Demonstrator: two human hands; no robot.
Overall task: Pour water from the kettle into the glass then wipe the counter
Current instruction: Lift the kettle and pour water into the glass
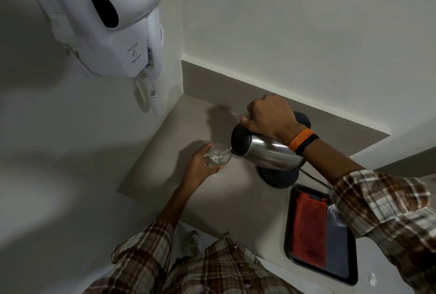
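My right hand [271,117] grips the black handle of a steel kettle [266,152], which is tilted to the left with its spout at the rim of a clear glass [218,155]. My left hand [200,166] holds that glass just above the beige counter [193,128]. Water lies in the bottom of the glass and a thin stream runs from the spout. The kettle's round black base [278,177] sits on the counter under the kettle body, with a cord trailing right.
A black tray [290,227] at the right holds a folded red cloth [309,230], a grey cloth [337,246] and an upturned glass [335,214] partly behind my sleeve. A white wall-mounted hair dryer [106,18] hangs at the upper left. Walls close the counter at back and left.
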